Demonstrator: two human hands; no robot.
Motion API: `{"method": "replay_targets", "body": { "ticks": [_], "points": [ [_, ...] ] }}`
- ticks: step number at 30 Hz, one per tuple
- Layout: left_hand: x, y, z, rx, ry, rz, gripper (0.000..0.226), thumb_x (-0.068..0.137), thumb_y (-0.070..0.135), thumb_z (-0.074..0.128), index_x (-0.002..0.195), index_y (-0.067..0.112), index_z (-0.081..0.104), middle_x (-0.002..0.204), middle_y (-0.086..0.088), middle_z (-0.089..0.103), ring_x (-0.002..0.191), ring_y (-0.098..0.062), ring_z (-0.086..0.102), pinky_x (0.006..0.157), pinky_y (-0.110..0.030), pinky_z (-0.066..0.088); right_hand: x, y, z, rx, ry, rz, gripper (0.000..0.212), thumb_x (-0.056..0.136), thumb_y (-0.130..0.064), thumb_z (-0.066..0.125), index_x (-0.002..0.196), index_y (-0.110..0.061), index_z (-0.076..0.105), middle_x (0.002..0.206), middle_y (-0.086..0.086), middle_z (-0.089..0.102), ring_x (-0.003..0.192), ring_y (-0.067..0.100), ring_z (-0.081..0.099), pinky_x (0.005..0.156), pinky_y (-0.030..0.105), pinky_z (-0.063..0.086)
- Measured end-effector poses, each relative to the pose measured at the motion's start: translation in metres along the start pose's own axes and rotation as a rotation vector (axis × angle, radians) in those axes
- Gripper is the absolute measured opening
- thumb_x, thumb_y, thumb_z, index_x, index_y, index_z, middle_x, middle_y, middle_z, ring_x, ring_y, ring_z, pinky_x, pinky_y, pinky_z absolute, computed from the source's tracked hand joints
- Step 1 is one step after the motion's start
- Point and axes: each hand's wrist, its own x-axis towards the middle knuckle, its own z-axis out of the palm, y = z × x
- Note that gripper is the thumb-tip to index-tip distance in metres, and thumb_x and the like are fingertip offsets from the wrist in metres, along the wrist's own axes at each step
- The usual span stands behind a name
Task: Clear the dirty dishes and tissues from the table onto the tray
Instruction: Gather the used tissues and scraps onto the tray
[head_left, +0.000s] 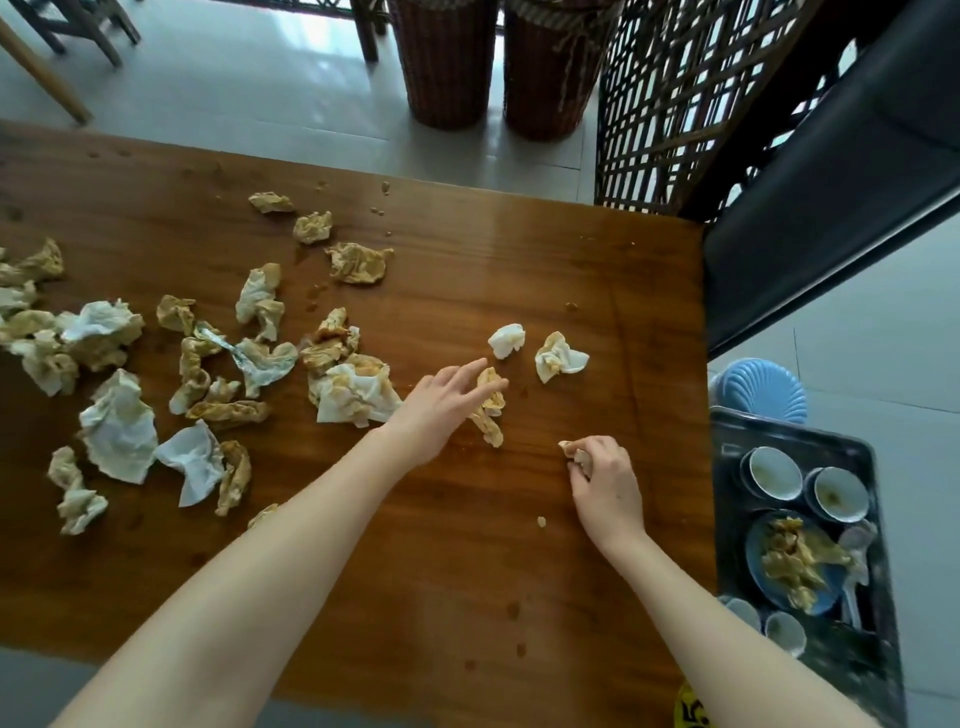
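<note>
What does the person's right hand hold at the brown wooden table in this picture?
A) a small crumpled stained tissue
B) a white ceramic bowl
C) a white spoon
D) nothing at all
A: the right hand curls its fingers round a small crumpled stained tissue, while the white bowls stand in the dark rectangular tray.

No writing can be read anywhere on the table things or the dishes. A yellow object (690, 707) at the bottom edge bears black marks (cut off by the frame and blurred), and they cannot be made out.
</note>
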Motion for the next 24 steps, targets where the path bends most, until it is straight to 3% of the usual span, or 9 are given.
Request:
{"method": "replay_targets", "body": {
  "ticks": [2, 4, 10, 14, 20, 24],
  "points": [
    [0.01, -0.008, -0.004, 0.129, -0.128, 0.088, 0.111, 0.078, -0.011, 0.062, 0.149, 0.04, -0.006, 0.16, -0.002, -0.011, 0.146, -0.032, 0.005, 0.114, -0.048, 0.024, -0.007, 0.009, -0.005, 0.038, 0.007, 0.01, 0.017, 0.089, -0.007, 0.062, 0.104, -0.013, 0.068, 0.107, 0.0, 0.063, 0.096, 0.008, 0.053, 0.079, 0.018, 0.047],
    [0.018, -0.013, -0.006, 0.219, -0.22, 0.162, 0.109, 0.081, -0.008, 0.062, 0.148, 0.041, -0.007, 0.159, -0.001, -0.015, 0.147, -0.032, 0.0, 0.114, -0.051, 0.019, -0.014, 0.018, -0.009, 0.066, 0.015, 0.032, 0.017, 0.088, -0.007, 0.063, 0.103, -0.014, 0.067, 0.106, -0.001, 0.063, 0.095, 0.007, 0.052, 0.078, 0.017, 0.046],
    [0.027, -0.02, -0.011, 0.266, -0.255, 0.24, 0.101, 0.082, -0.004, 0.064, 0.149, 0.04, 0.003, 0.16, 0.001, -0.009, 0.147, -0.029, 0.005, 0.113, -0.049, 0.022, -0.029, 0.037, -0.015, 0.063, 0.018, 0.091, 0.016, 0.087, -0.006, 0.063, 0.101, -0.014, 0.067, 0.103, 0.0, 0.063, 0.093, 0.008, 0.053, 0.074, 0.016, 0.043],
    [0.027, -0.017, -0.011, 0.25, -0.268, 0.28, 0.1, 0.073, 0.014, 0.079, 0.148, 0.033, 0.016, 0.16, 0.003, -0.009, 0.147, -0.025, 0.003, 0.115, -0.048, 0.021, -0.036, 0.043, -0.019, 0.068, 0.02, 0.107, 0.016, 0.087, -0.006, 0.063, 0.102, -0.014, 0.067, 0.103, 0.0, 0.063, 0.093, 0.009, 0.053, 0.074, 0.018, 0.045],
    [0.022, -0.021, -0.009, 0.179, -0.289, 0.293, 0.07, 0.082, 0.014, 0.072, 0.14, 0.026, 0.035, 0.156, -0.002, 0.021, 0.14, -0.021, 0.031, 0.112, -0.035, 0.032, -0.04, 0.043, -0.024, 0.076, 0.029, 0.121, 0.015, 0.087, -0.005, 0.063, 0.1, -0.012, 0.066, 0.102, 0.001, 0.063, 0.091, 0.009, 0.051, 0.073, 0.02, 0.045],
    [0.014, -0.027, -0.005, 0.095, -0.243, 0.26, 0.055, 0.087, 0.013, 0.066, 0.136, 0.024, 0.044, 0.143, 0.0, 0.038, 0.125, -0.019, 0.047, 0.101, -0.031, 0.041, -0.044, 0.043, -0.025, 0.078, 0.032, 0.122, 0.015, 0.087, -0.005, 0.063, 0.1, -0.012, 0.066, 0.101, 0.001, 0.062, 0.092, 0.012, 0.054, 0.072, 0.017, 0.043]
  ]
}}
